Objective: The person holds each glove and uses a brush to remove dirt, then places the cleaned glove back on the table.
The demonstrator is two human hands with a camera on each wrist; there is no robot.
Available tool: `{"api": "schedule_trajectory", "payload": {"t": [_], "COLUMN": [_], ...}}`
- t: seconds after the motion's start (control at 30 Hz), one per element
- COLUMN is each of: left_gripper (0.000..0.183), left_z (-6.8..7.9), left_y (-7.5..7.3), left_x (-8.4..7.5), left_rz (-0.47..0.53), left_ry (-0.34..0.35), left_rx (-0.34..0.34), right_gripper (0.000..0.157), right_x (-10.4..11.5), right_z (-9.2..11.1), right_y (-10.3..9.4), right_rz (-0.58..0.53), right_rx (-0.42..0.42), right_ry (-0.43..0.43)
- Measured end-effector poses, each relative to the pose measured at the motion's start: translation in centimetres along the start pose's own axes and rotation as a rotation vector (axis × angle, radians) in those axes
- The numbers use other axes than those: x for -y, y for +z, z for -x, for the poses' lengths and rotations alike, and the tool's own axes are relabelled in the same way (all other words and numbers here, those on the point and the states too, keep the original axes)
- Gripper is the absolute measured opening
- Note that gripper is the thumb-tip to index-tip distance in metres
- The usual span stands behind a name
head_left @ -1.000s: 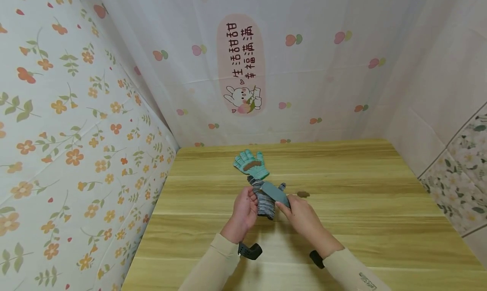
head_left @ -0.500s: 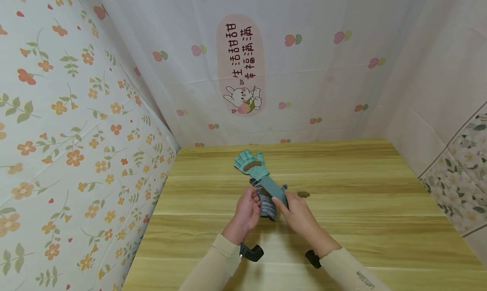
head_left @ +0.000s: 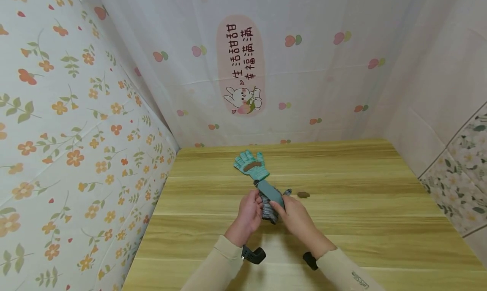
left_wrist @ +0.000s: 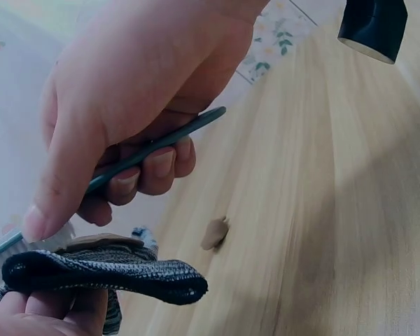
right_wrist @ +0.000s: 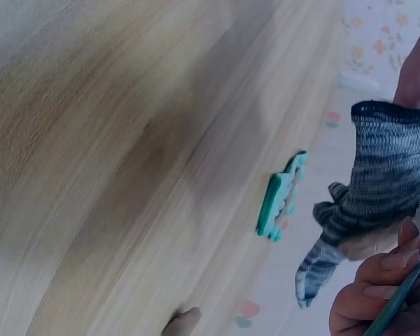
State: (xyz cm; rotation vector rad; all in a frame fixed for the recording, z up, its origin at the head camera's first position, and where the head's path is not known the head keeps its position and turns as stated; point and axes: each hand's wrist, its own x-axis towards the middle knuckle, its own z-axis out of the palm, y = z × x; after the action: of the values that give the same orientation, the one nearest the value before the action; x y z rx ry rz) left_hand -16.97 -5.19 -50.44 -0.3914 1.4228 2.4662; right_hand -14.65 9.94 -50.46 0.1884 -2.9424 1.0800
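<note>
A knitted glove striped in grey, black and white is held up above the bench, its dark-edged cuff towards the person and a brown patch on its upper face. The person's left hand grips it along its left side, fingers curled at the cuff. Over the glove slants a flat blue-grey brush with pale bristles facing the glove; whether the bristles touch the knit is hard to tell. The right hand holds the brush by its near end, fingers wrapped round it and thumb laid along it. Just beyond, a teal knitted glove with a brown patch across it lies on the pale wood-grain bench, fingers pointing away. A small brown lump sits on the bench near the right hand. Both arms wear cream sleeves, with a black curved device at each wrist. Behind hangs a whitish cloth printed with hearts, a rabbit and Chinese lettering; a flowered sheet covers the left side.
</note>
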Motion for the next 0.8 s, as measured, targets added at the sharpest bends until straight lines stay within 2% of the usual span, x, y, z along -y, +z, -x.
{"api": "schedule_trajectory", "payload": {"t": [0.43, 0.8], "left_gripper": [0.039, 0.039], "left_z": [-0.01, 0.15], "left_y": [-0.46, -0.42], "left_x": [-0.57, -0.19], "left_rz": [-0.01, -0.091], "left_ry": [0.025, 0.018], "left_rx": [-0.039, 0.019], "right_gripper": [0.041, 0.036], "right_x": [-0.6, -0.88], "right_z": [0.01, 0.16], "right_y": [-0.53, -0.53], "right_rz": [0.047, 0.037], "right_rx": [-0.008, -0.019], "right_ry": [-0.001, -0.034]}}
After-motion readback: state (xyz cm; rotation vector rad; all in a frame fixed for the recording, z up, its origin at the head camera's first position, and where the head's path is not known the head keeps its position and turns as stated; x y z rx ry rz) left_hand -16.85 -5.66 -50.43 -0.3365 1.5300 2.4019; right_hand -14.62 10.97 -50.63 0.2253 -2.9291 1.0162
